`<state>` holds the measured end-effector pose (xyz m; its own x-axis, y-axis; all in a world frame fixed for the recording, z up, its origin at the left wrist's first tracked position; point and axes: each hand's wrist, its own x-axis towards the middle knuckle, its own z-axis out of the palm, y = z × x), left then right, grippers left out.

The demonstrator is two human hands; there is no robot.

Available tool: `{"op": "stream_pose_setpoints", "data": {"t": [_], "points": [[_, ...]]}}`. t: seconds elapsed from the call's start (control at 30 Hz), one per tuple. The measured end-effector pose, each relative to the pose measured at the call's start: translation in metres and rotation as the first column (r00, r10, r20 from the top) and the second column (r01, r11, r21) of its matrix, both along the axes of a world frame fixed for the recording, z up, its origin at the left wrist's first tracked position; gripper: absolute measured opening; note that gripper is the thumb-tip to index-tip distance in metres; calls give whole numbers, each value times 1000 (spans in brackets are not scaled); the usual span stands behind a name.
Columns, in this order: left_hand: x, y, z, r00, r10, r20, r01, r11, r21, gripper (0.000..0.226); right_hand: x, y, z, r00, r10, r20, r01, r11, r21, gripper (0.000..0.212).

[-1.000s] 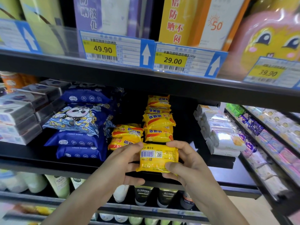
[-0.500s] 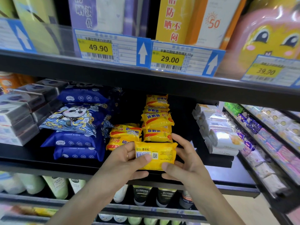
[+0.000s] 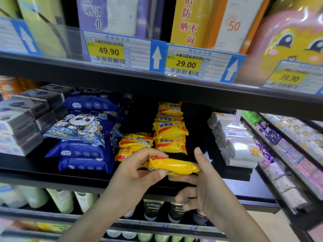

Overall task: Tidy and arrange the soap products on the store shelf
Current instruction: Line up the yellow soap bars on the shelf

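Note:
My left hand [image 3: 138, 173] grips a yellow soap packet [image 3: 172, 166] at its left end, thumb under and fingers over, and the packet lies nearly flat in front of the black middle shelf [image 3: 52, 177]. My right hand [image 3: 202, 182] has straight fingers under the packet's right end, with the thumb raised free. Behind them on the shelf lie a low pile of yellow soap packets [image 3: 134, 144] and a taller stack of the same packets [image 3: 170, 130] to its right.
Blue panda-print packs [image 3: 82, 137] are piled left of the yellow soaps, grey boxes [image 3: 19, 123] further left. White wrapped bars [image 3: 234, 142] stand at the right. Price tags [image 3: 120, 51] hang on the upper shelf edge. Tubes [image 3: 152, 210] fill the shelf below.
The packet has turned from upright, label facing me, to nearly flat. My right hand has loosened its hold and its thumb has lifted off. Both hands have moved slightly toward the shelf.

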<state>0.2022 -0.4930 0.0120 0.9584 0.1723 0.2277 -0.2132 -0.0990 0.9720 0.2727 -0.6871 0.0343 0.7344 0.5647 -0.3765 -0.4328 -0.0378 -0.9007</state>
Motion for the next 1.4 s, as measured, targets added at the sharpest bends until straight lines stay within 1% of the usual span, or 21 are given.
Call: {"op": "stream_pose_setpoints", "data": {"t": [0.1,0.23,0.27,0.33,0.4,0.47,0.57,0.63,0.7,0.73,0.8,0.9,0.97,1.0,1.13,1.27,1.3,1.4], "points": [[-3,-2,-1,1000,-6,5,6,1000,29,37,1,-1,1,998,42,-55,-40,999,37,77],[-4,-1,-1,999,-4,35,1,995,100,40,1,-1,-1,998,4,-61,3,993,117,49],[-5,-1,-1,999,-2,44,-3,992,127,40,1,-1,-2,999,-16,-51,22,991,134,46],[-5,-1,-2,998,4,57,-15,984,177,42,2,0,-5,998,-46,-39,52,987,152,50],[-5,-1,-3,998,19,64,-30,983,183,45,3,1,-6,998,-60,-30,64,983,171,50],[-6,-1,-5,995,47,87,-63,981,183,58,3,2,-7,997,-69,-14,71,980,185,47],[-7,0,-8,993,77,84,-91,981,173,90,4,1,-10,996,-84,18,79,978,195,48],[-7,0,-8,995,87,45,-91,991,102,98,5,-1,-11,995,-91,39,81,975,207,49],[-6,1,-7,994,111,5,-111,994,22,96,6,-1,-12,993,-101,63,86,973,216,49],[-4,2,-7,992,127,-18,-127,992,-11,90,5,-2,-12,991,-110,81,90,972,218,52],[-2,4,-7,984,152,-88,-160,983,-94,69,5,-2,-14,982,-132,134,101,971,217,62],[1,4,-3,961,149,-232,-215,932,-293,30,3,0,-17,969,-139,206,94,972,214,76],[2,2,-1,946,110,-305,-223,904,-364,19,2,0,-19,962,-132,240,79,973,217,77],[3,2,0,939,90,-333,-218,902,-372,18,1,-1,-20,958,-123,260,67,974,215,76],[1,1,1,921,33,-388,-175,925,-338,35,0,-2,-23,941,-103,322,36,977,209,73],[-1,-3,1,921,-10,-389,-130,934,-332,65,-2,-3,-25,915,-74,396,-6,980,197,74],[-1,-3,1,918,-12,-396,-124,941,-315,66,-2,-3,-26,902,-66,426,-16,983,185,74],[-2,-3,0,912,6,-411,-121,960,-253,58,-2,-2,-28,864,-52,500,-19,990,137,77]]}}
